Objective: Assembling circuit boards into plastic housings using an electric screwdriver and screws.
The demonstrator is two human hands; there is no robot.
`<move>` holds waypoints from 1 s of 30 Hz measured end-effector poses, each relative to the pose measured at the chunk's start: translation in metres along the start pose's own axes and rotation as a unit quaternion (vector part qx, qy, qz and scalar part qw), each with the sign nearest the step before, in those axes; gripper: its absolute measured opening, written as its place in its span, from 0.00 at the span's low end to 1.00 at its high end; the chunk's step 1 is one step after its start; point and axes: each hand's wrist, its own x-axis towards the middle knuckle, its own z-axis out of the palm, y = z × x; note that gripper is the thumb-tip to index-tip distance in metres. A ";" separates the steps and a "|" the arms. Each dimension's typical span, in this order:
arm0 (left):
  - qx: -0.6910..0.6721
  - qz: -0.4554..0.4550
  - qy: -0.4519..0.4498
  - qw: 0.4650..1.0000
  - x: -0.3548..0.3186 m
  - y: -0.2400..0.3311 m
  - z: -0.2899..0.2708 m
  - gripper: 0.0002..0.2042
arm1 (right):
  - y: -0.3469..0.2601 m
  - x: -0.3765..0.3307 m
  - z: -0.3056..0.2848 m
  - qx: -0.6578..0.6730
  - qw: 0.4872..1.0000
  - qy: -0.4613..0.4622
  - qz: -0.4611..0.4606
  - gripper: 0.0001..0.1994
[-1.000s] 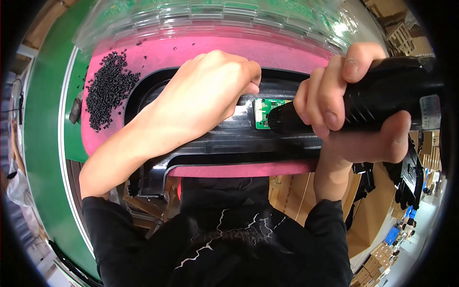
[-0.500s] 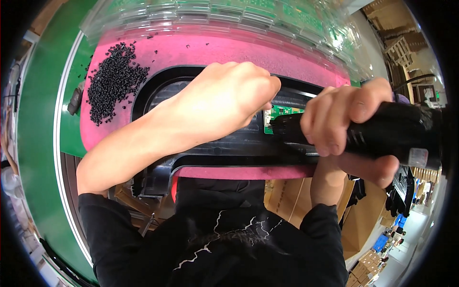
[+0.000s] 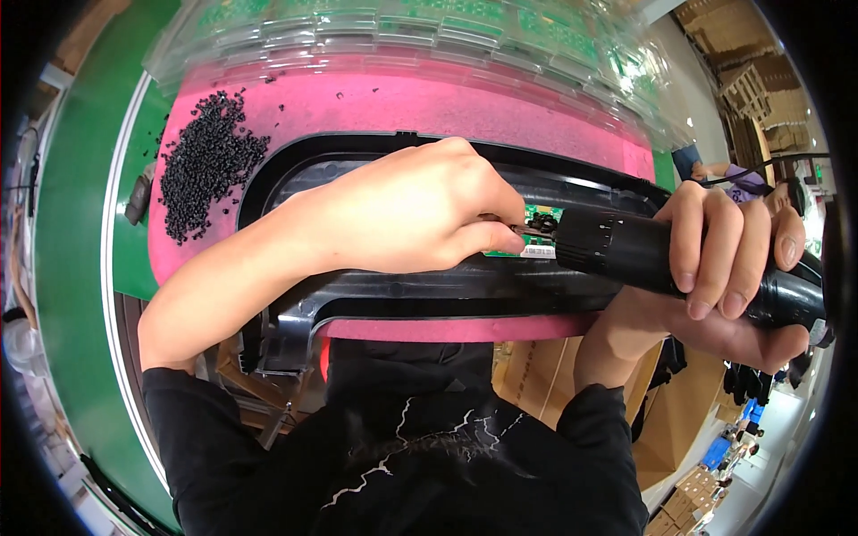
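Two hands at work: left hand [image 3: 407, 214] pinches fingertips together over a small green circuit board [image 3: 534, 234], hiding most of it. Right hand [image 3: 728, 268] clamps the black power screwdriver [image 3: 643, 255], tip lost behind the left fingers. Black plastic housing [image 3: 402, 295] lies under both, black pellets [image 3: 206, 165] heaped beyond the left wrist.

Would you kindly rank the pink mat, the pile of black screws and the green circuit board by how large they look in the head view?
Largest to smallest:
1. pink mat
2. pile of black screws
3. green circuit board, which is partly hidden behind the left hand and the black power screwdriver.
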 end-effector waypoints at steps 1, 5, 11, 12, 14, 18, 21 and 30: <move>0.001 -0.001 -0.002 1.000 0.000 0.000 0.001 0.09 | -0.001 0.000 -0.001 0.004 1.000 0.001 -0.006 0.23; -0.022 0.029 0.019 0.999 0.002 -0.002 0.003 0.10 | -0.001 -0.005 0.001 -0.006 0.999 0.023 -0.031 0.24; -0.011 0.017 0.007 1.000 0.002 -0.001 0.003 0.10 | 0.003 -0.002 -0.001 -0.027 0.999 -0.045 -0.008 0.26; 0.016 0.017 0.008 1.000 0.002 0.000 0.003 0.10 | 0.006 -0.002 -0.001 -0.043 0.998 -0.050 -0.017 0.27; 0.065 -0.007 0.002 0.998 0.000 0.000 0.002 0.09 | 0.007 0.000 -0.007 -0.055 0.994 -0.093 0.002 0.28; 0.115 -0.019 0.038 0.992 -0.002 -0.005 0.003 0.07 | 0.010 0.003 -0.009 -0.040 0.985 -0.128 0.111 0.30; 0.135 -0.067 0.038 0.988 -0.001 -0.001 0.001 0.06 | 0.021 -0.005 0.000 -0.069 0.984 -0.086 0.143 0.30; 0.116 -0.063 0.088 0.987 -0.002 0.002 0.004 0.09 | 0.029 -0.006 0.004 -0.089 0.978 -0.117 0.147 0.32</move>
